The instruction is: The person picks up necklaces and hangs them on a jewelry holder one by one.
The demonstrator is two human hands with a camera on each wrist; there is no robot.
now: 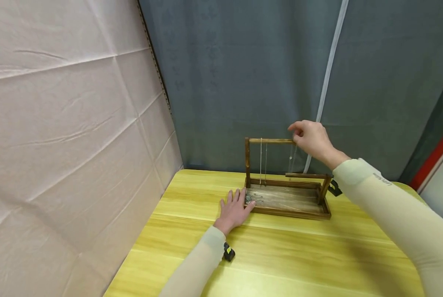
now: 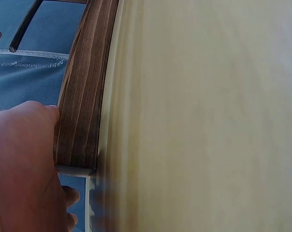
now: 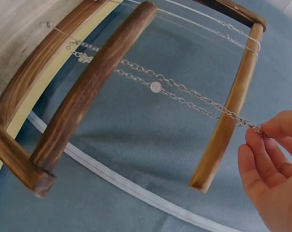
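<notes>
The left hand (image 1: 235, 209) is lying flat, fingers straight, on the yellow counter (image 1: 280, 255), touching the wooden jewelry stand (image 1: 286, 206)'s left end. The raised right hand (image 1: 312, 138) is pinching one silver chain (image 3: 184, 89) at the top bar (image 1: 271, 140), where two necklaces are hanging.

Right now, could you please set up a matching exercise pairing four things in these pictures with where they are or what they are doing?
Things:
1. left hand
2. right hand
3. silver chain
4. wooden stand

Places or states:
A. draped over the upper bar, one end pinched
B. stands on the yellow table
C. raised at the end of the upper bar, pinching the chain
D. lies flat on the table against the stand's left end

Pairs: 1-D, 2-C, 3-A, 4-B
</notes>
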